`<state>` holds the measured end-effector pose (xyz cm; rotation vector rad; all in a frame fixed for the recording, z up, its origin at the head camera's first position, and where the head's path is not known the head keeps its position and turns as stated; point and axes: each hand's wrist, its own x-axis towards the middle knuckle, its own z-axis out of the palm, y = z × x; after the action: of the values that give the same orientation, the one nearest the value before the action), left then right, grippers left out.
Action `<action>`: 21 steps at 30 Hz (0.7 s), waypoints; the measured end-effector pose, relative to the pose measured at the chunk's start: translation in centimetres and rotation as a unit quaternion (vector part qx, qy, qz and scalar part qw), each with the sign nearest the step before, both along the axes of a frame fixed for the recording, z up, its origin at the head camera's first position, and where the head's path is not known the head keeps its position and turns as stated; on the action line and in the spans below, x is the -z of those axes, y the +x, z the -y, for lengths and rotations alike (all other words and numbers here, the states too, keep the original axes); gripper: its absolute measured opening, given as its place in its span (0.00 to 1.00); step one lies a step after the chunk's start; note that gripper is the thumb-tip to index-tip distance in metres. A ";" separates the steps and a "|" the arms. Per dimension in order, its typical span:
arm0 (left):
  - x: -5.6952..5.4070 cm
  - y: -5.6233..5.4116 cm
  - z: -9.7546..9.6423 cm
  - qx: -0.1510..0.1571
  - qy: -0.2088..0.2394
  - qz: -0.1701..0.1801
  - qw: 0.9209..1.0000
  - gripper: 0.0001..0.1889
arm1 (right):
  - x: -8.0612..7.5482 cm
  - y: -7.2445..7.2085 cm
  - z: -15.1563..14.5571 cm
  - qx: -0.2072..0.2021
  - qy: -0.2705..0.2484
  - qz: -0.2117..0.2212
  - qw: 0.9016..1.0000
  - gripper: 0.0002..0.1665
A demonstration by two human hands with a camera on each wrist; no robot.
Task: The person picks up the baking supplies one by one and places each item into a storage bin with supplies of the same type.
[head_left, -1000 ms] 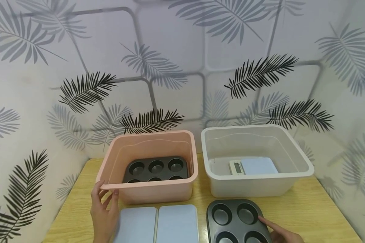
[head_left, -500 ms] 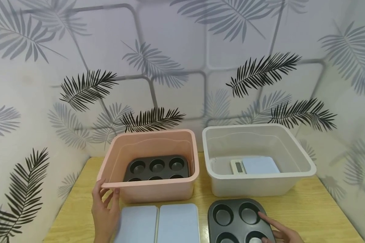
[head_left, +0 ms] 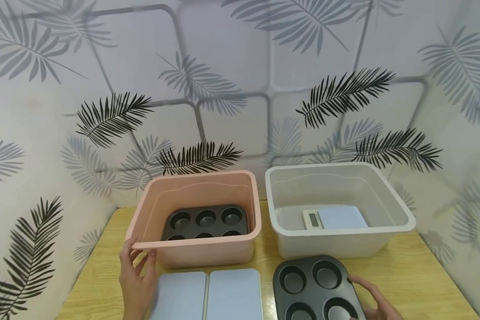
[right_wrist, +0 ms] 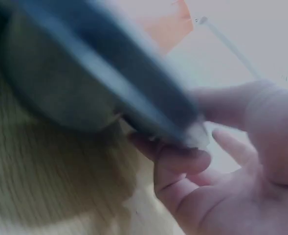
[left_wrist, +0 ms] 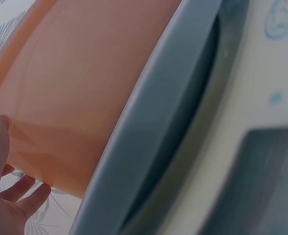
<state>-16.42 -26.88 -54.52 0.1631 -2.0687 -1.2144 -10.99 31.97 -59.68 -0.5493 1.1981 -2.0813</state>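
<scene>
At the front left corner of the pink bin (head_left: 208, 254), my left hand (head_left: 138, 282) holds the rim, its thumb against the outer wall in the left wrist view. A dark muffin tin (head_left: 311, 291) is pinched at its right edge by my right hand (head_left: 378, 304). In the right wrist view, the tin's edge lies between thumb and fingers, raised off the table. Two kitchen scales (head_left: 180, 295) with pale blue tops lie side by side before the pink bin; one fills much of the left wrist view, its cream casing and display (left_wrist: 261, 186) blurred.
Inside the pink bin sits another dark muffin tin (head_left: 193, 220). A white bin (head_left: 328, 246) stands to its right, with a kitchen scale (head_left: 342, 218) in it. A patterned wall covering (head_left: 232, 133) rises behind the wooden table (head_left: 416, 275).
My right hand's index finger has gone from the cup rim to the tin's outer edge, and the tin has shifted slightly away from me. The left hand stays on the pink bin.
</scene>
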 end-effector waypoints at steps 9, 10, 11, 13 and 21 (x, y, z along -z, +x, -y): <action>-0.2 0.0 -0.1 0.005 -0.006 -0.006 1.000 0.35 | -0.7 0.9 1.1 0.039 0.068 0.016 0.997 0.38; -0.2 0.0 -0.1 0.006 -0.005 -0.008 1.000 0.35 | -0.8 1.0 1.1 0.043 0.072 0.013 0.996 0.39; -0.2 0.0 -0.1 0.006 -0.004 -0.010 1.000 0.36 | -0.9 1.1 1.0 0.042 0.069 0.002 0.997 0.40; -0.2 0.0 0.0 0.006 -0.005 -0.012 1.000 0.36 | -1.0 1.2 1.0 0.030 0.051 -0.018 0.998 0.44; -0.2 0.1 0.0 0.006 -0.004 -0.008 1.000 0.36 | -1.5 1.0 0.9 -0.029 -0.014 -0.065 0.997 0.48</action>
<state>-16.33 -26.88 -54.36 0.1383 -2.0628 -1.2108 -9.98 31.06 -58.17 -0.7332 1.2126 -2.0421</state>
